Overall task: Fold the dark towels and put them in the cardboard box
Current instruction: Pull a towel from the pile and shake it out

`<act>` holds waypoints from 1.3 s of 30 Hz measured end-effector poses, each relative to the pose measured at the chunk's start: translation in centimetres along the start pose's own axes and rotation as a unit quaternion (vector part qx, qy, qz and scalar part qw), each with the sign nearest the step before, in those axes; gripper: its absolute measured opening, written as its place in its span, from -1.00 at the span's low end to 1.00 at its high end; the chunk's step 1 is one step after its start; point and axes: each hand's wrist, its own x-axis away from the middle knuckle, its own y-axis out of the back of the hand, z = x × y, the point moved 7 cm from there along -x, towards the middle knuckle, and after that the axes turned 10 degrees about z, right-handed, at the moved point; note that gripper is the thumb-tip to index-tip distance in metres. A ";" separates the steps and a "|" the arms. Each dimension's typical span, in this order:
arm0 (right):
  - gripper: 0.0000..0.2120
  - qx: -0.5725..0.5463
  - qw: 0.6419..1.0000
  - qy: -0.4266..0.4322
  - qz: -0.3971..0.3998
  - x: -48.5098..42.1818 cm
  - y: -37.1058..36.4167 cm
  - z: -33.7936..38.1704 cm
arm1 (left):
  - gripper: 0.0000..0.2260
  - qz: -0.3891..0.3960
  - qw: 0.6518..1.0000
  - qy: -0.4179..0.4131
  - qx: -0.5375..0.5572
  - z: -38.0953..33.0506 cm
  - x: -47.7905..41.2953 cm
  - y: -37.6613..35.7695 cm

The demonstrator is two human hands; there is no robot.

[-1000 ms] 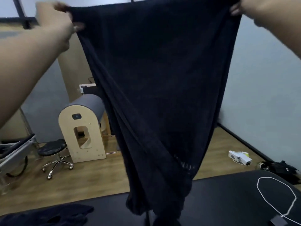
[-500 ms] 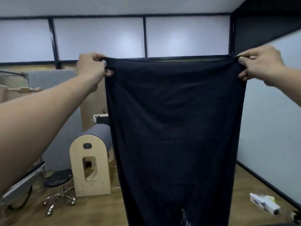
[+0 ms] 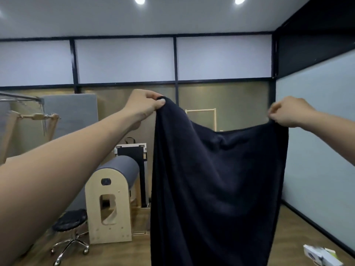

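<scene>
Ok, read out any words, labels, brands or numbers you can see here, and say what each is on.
Nothing here can be read.
The dark oval plate on the wooden barrel: too small to read.
The white box on the floor, lower right: print blurred, unreadable.
The dark towel: no lettering shows on the part in view.

An exercise studio, most likely for Pilates. A pale wooden barrel (image 3: 123, 189) with a grey padded top stands on a wood-plank floor (image 3: 119, 254), a black rolling stool (image 3: 70, 220) on chrome legs beside it. At left is a metal-and-wood apparatus frame (image 3: 21, 97), with a grey mat (image 3: 76, 112) upright behind it. Frosted panels (image 3: 124, 60) in black frames form the walls.
</scene>
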 end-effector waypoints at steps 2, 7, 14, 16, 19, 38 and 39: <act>-0.87 -0.071 0.993 0.090 -0.014 1.7 0.2 4.9 | -0.93 0.057 0.997 0.029 0.038 -0.5 0.3 -3.4; -0.73 -0.312 0.919 0.157 0.181 6.2 -5.1 14.4 | -0.90 0.096 0.984 0.091 0.117 -1.5 1.6 -10.3; -0.68 -0.363 0.912 0.152 0.115 6.6 -6.6 13.4 | -0.91 0.126 0.933 0.147 0.304 1.4 2.6 -11.4; -0.74 -0.348 0.923 0.146 0.075 6.5 -6.7 13.4 | -0.89 0.141 0.920 0.154 0.333 2.1 3.1 -11.8; -0.87 -0.402 0.902 0.141 0.068 6.4 -7.3 13.3 | -0.90 0.141 0.903 0.138 0.381 2.7 3.5 -11.6; -0.86 -0.536 0.829 0.125 0.102 7.3 -8.2 12.6 | -0.89 0.171 0.924 0.136 0.314 2.0 4.3 -11.8; -0.85 -0.556 0.817 0.112 0.109 7.3 -8.3 12.7 | -0.87 0.179 0.928 0.131 0.298 2.2 4.2 -11.9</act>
